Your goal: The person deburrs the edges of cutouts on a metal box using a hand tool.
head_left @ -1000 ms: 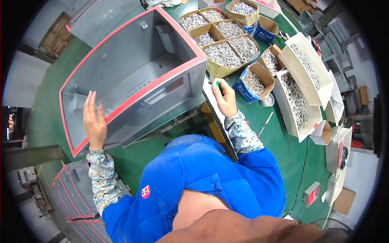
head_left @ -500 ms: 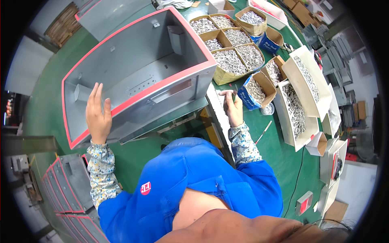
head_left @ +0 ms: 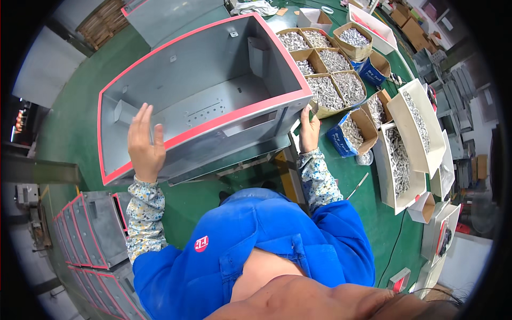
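A large grey metal box (head_left: 213, 74) with a red rim lies open toward me on the green table (head_left: 80, 128). My left hand (head_left: 145, 144) rests flat on its near red edge, fingers spread. At the box's near right corner, my right hand (head_left: 308, 130) grips the rim. Both forearms wear patterned sleeve covers over a blue jacket.
Cardboard boxes of small metal parts (head_left: 330, 80) crowd the table right of the big box, with a blue carton (head_left: 349, 133) and long white trays (head_left: 410, 138) further right. More grey red-edged boxes (head_left: 90, 229) stand at lower left. Another grey panel (head_left: 165, 13) lies at the back.
The right hand left the blue carton area and took the box's right corner. The left hand shifted along the near rim, and the box now sits closer and more centred.
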A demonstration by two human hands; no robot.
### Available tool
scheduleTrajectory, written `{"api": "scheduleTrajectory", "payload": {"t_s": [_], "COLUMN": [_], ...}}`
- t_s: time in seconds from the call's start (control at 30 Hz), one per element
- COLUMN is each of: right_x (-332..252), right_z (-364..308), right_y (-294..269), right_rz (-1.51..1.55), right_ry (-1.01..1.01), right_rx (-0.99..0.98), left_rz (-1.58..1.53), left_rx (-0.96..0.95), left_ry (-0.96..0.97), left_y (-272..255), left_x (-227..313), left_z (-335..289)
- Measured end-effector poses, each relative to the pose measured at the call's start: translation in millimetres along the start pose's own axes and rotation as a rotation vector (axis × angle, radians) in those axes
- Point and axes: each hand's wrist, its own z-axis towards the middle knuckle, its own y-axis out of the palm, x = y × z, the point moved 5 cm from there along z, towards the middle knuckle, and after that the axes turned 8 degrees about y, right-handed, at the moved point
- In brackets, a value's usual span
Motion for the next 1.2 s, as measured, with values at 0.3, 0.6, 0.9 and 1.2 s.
{"api": "scheduleTrajectory", "payload": {"t_s": [0.3,0.6,0.9,1.2], "right_x": [-18.3,52.7,81.1,104.8], "right_z": [-82.2,-54.4,26.5,34.5], "right_y": [35.4,16.5,61.8,85.2], "right_rz": [-0.288,-0.281,-0.319,-0.324], "right_ry": [-0.031,0.241,-0.073,0.018], "right_rx": [-0.124,-0.306,-0.305,-0.294], "left_rz": [-0.053,0.052,-0.167,-0.254], "left_rx": [0.165,0.127,0.082,0.333], "left_ry": [-0.063,-0.307,-0.189,-0.208], "left_y": [-14.4,-26.0,17.5,8.5], "left_x": [-83.8,-174.4,3.7,-6.1], "left_z": [-10.7,-34.7,-1.4,-15.4]}}
